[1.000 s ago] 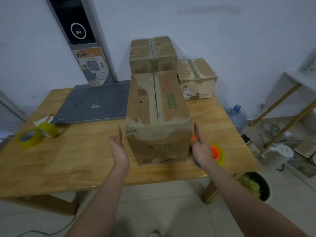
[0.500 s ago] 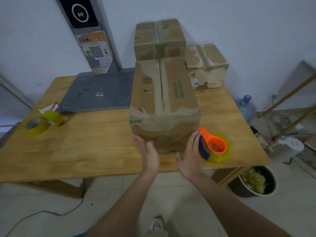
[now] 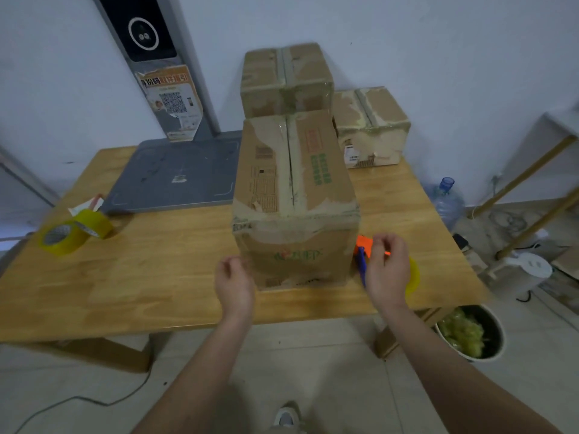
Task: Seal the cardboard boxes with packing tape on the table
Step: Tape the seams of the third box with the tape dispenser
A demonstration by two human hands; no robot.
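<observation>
Head view: the big box stands near the table's front edge, top seam untaped. Half a second ago both hands met before it; now the right hand curls over the tape dispenser beside the box (actual grip unclear), while the left hand hangs loosely curled, empty. Taping looks imminent.

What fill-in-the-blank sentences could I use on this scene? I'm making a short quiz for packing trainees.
1. The right hand reaches over the orange and blue tape dispenser, which lies to the ____ of the front box.
2. ____ cardboard boxes stand on the table.
3. The loose tape rolls at the table's left end are ____ in colour.
4. The left hand holds ____.

Missing words: right; three; yellow; nothing
</observation>
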